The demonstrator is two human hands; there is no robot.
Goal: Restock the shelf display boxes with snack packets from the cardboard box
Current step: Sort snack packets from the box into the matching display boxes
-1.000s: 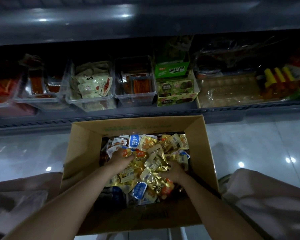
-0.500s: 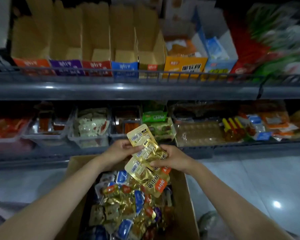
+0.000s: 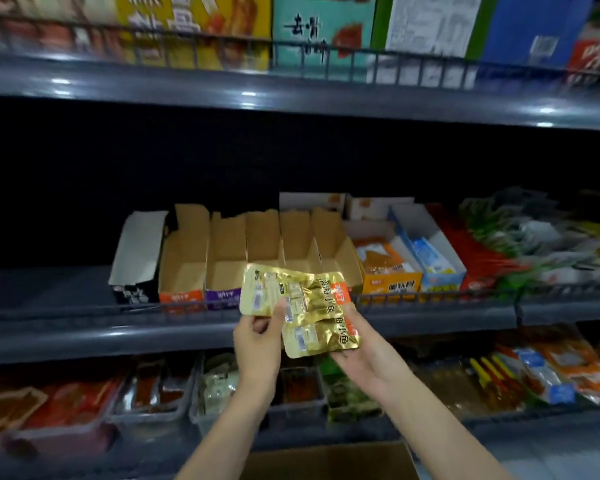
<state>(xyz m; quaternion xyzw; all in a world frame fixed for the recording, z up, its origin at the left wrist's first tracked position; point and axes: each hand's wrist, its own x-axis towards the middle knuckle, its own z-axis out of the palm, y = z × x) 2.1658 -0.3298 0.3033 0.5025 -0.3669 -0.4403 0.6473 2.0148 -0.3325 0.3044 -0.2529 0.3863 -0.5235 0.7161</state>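
Both hands hold a bunch of gold snack packets (image 3: 298,306) with orange corners, raised in front of the middle shelf. My left hand (image 3: 258,341) pinches the left packets from below. My right hand (image 3: 364,348) supports the right ones from underneath. Just behind the packets stands a row of brown cardboard display boxes (image 3: 243,258) with orange, purple and red fronts; their insides look bare. Only the top rim of the cardboard box (image 3: 326,459) shows at the bottom edge; its contents are out of view.
A black-and-white display box (image 3: 136,258) stands left of the row. An orange box (image 3: 385,268) and a blue box (image 3: 430,254) with packets stand to its right. A wire rail (image 3: 430,296) fronts the middle shelf. Clear bins (image 3: 146,400) with snacks fill the lower shelf.
Both hands rose out of the cardboard box with the gold packets, up to the middle shelf. The view tilted upward, so the box has dropped almost out of sight.
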